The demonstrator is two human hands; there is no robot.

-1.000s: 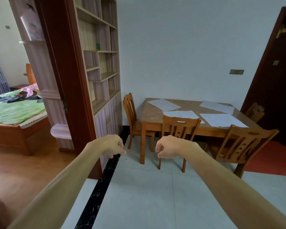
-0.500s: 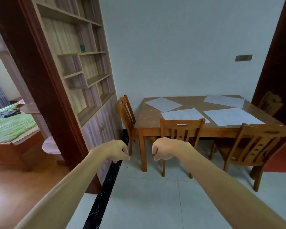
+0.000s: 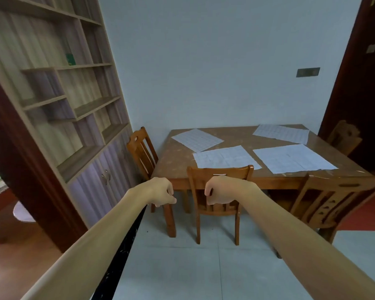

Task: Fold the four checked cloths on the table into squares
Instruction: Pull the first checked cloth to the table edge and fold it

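Right, your left hand (image 3: 161,191) and right hand (image 3: 220,191) are both held out in front of you. The fingers are loosely curled w/ nothing in them, and both hands are short of the desk (image 3: 173,163). All 4 checked cloths lie flat & unfolded on the desk: far-left cloth (image 3: 196,139), near-left cloth (image 3: 225,158) just beside it, near-right cloth (image 3: 290,158), far-right cloth (image 3: 281,133). A wooden chair (image 3: 219,173) is tucked in at the near edge, its back right behind your right hand.
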